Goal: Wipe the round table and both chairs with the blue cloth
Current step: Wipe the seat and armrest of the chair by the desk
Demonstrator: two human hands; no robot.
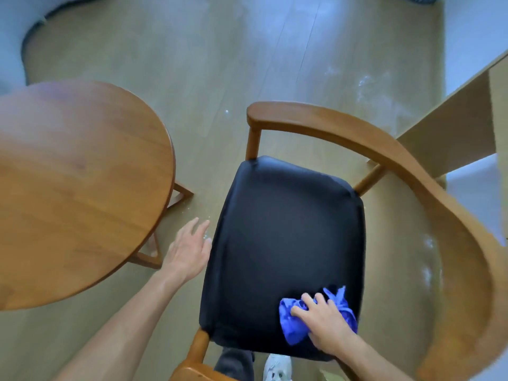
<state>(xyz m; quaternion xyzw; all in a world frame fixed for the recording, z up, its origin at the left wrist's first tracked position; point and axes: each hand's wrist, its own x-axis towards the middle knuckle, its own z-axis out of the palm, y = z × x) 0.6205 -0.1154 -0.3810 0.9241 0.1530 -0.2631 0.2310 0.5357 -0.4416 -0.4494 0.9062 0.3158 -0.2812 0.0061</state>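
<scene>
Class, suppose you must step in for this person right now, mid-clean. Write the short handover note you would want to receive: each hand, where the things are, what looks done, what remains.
Right hand: grips the bunched blue cloth and presses it on the near right corner of the black seat.
Left hand: open, fingers spread, holding nothing, just off the seat's left edge.
Round table: to the left of the chair, its top bare.
Done: cannot be judged from this view; the seat is being wiped.
Left: the rest of the seat, the curved wooden armrest, and the second chair, which is out of view. Check the table too.
</scene>
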